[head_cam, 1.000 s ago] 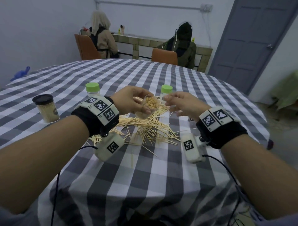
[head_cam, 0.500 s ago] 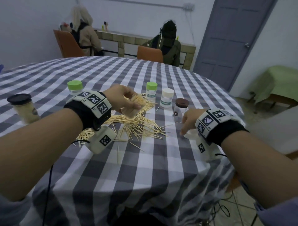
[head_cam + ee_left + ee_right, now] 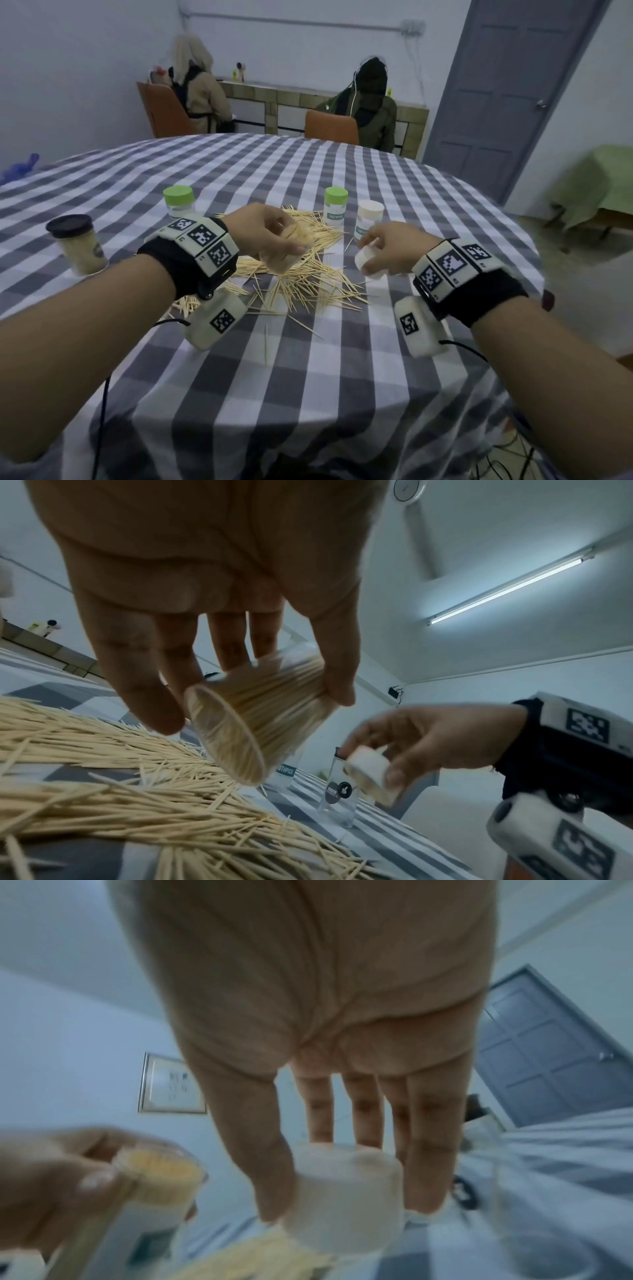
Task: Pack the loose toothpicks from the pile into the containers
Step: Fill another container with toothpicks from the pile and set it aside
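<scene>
My left hand (image 3: 274, 236) grips a clear container (image 3: 291, 246) packed with toothpicks and holds it tilted above the pile. The left wrist view shows its thumb and fingers curled round the container (image 3: 260, 718), its base towards the camera. My right hand (image 3: 383, 253) pinches a white cap (image 3: 364, 262) a short way to the right of the container, apart from it. Thumb and fingers round the cap (image 3: 346, 1196) show in the right wrist view. The loose toothpick pile (image 3: 308, 284) lies spread on the checked tablecloth (image 3: 342, 377) under both hands.
Two green-lidded containers (image 3: 178, 202) (image 3: 335, 205) and a white-lidded one (image 3: 368, 222) stand behind the pile. A full black-lidded container (image 3: 77, 245) stands at the left. A clear labelled jar (image 3: 339, 791) stands beyond the right hand. Two people sit at the back.
My right hand left the container's mouth, went down to the table at the right, and has come back up towards the container with a white cap. The left hand keeps holding the filled container.
</scene>
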